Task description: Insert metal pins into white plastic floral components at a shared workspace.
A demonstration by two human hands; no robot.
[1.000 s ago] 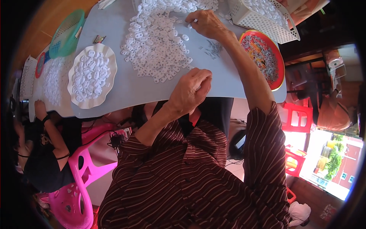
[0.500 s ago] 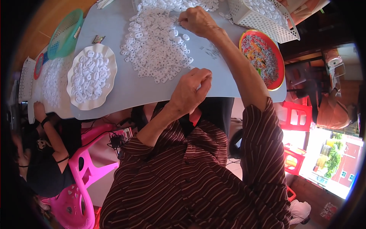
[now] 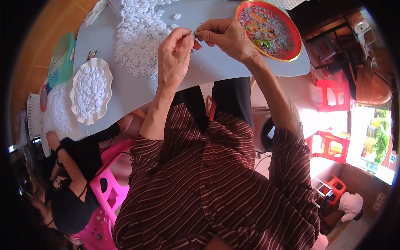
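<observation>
Both hands' fingers pinch one tiny piece (image 3: 194,33); left hand (image 3: 175,56), right hand (image 3: 225,37); its axis unreadable.

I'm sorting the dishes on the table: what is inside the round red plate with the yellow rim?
The round red plate with the yellow rim is heaped with small pale pieces plus a few green and orange bits; they cover its middle, so nothing beneath them shows.

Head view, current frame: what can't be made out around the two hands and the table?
- Small piece pinched between left hand and right hand: too small, fingers cover it.
- White ring pile: top cut by the frame edge.
- Red bowl contents: blurred, mixed colours.
- Green basket: warped at the fisheye rim.
</observation>
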